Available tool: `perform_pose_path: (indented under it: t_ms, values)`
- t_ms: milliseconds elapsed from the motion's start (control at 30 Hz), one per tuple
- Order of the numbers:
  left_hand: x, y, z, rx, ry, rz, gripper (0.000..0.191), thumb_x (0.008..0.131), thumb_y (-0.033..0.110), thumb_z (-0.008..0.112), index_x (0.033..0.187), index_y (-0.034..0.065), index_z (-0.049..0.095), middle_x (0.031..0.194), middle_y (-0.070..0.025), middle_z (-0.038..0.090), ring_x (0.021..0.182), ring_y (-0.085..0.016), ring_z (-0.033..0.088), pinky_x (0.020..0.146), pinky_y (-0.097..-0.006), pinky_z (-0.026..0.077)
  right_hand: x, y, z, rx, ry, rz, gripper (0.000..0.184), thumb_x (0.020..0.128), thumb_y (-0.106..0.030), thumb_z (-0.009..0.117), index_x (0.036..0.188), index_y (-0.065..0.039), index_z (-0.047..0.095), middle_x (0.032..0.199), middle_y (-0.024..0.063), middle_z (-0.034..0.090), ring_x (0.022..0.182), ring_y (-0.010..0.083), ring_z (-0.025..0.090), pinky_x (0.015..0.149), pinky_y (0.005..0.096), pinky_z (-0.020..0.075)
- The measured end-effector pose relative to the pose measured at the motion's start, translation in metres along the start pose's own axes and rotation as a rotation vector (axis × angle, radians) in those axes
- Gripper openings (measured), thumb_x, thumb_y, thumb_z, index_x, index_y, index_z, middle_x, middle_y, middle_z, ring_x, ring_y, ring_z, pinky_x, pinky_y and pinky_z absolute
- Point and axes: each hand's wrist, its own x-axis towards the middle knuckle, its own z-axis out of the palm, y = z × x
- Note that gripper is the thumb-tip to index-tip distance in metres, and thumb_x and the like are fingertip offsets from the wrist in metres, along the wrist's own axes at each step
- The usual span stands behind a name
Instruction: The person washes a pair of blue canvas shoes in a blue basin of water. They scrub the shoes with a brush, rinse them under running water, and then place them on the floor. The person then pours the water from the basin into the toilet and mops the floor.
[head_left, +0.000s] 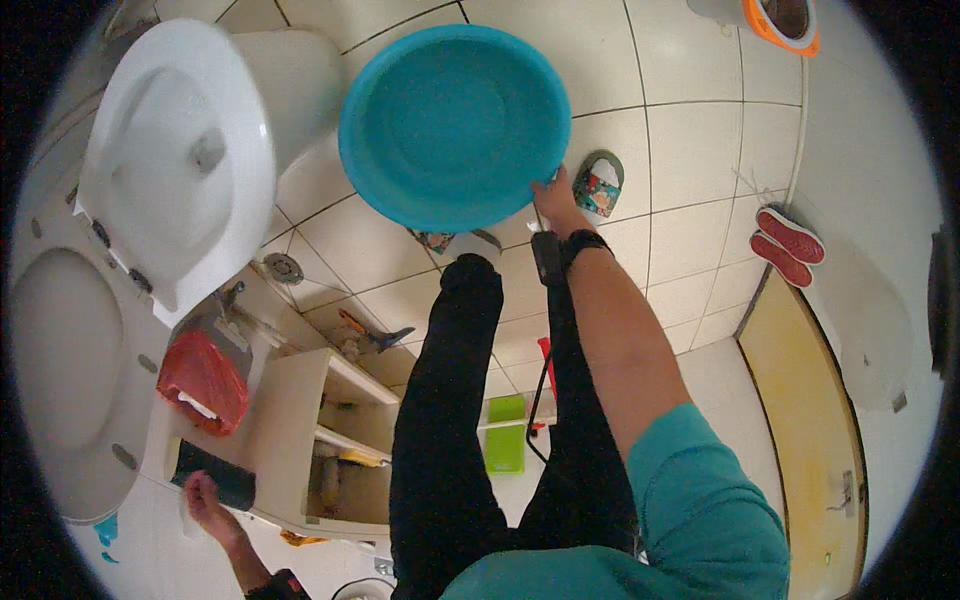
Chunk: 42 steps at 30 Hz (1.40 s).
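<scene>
A large round turquoise plastic basin (457, 124) is at the top middle, above the tiled floor. My right hand (561, 199) grips its lower right rim, with a black device on a cord beside the wrist. At the lower left, my left hand (210, 506) is raised near a dark box-like object (214, 474) on the cabinet top; its fingers look loosely curled and nothing shows in them. A red plastic bag (204, 382) with something white in it lies above that object. My feet in patterned slippers (600, 187) stand just below and right of the basin.
A white toilet (262, 127) with its lid raised stands left. Near it are a floor drain (283, 268) and an open-fronted cabinet (289, 420). Red shoes (791, 244) rest by the right wall, above a yellow door (802, 435). An orange-rimmed bin (791, 26) is top right.
</scene>
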Motion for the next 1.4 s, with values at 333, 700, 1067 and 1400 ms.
perform_pose_path:
  t_ms: [333,700,1067,1400]
  values:
    - [-0.074,0.156,0.081,-0.251,-0.613,-0.076,0.022,0.092,0.006,0.061,0.113,0.003,0.062,0.086,-0.0029,0.062,0.082,-0.011,0.059,0.079,-0.0263,0.048,-0.028,-0.092,-0.182,0.15,-0.016,0.327,0.034,0.073,-0.023,0.072,0.094,0.003,0.071,0.084,0.0158,0.073,0.07,0.0267,0.07,0.063,0.0395,0.0557]
    - [-0.126,0.291,0.09,-0.26,-0.702,0.015,0.022,0.091,0.01,0.062,0.111,0.0036,0.065,0.082,-0.0025,0.064,0.075,-0.01,0.06,0.068,-0.0272,0.049,0.018,-0.192,-0.472,0.767,0.334,0.084,0.038,0.084,-0.016,0.074,0.117,-0.004,0.06,0.107,0.01,0.067,0.089,0.0219,0.065,0.069,0.0337,0.0564]
    - [-0.138,0.42,0.051,-0.113,-0.572,0.354,0.026,0.093,0.018,0.066,0.115,0.0043,0.066,0.091,-0.0099,0.07,0.082,-0.02,0.067,0.075,-0.0322,0.054,0.051,-0.25,-0.533,0.736,0.019,0.511,0.042,0.093,-0.04,0.068,0.116,-0.007,0.056,0.095,0.0086,0.06,0.085,0.0228,0.061,0.072,0.0405,0.0539]
    - [-0.142,0.396,-0.042,-0.978,-0.48,-0.08,0.022,0.098,0.021,0.06,0.107,0.0034,0.07,0.089,-0.0031,0.068,0.08,-0.012,0.064,0.072,-0.0272,0.051,-0.073,-0.476,-0.698,-0.094,-0.197,0.091,0.033,0.09,-0.034,0.068,0.109,-0.007,0.067,0.089,0.0076,0.069,0.077,0.0206,0.067,0.063,0.0367,0.0538]
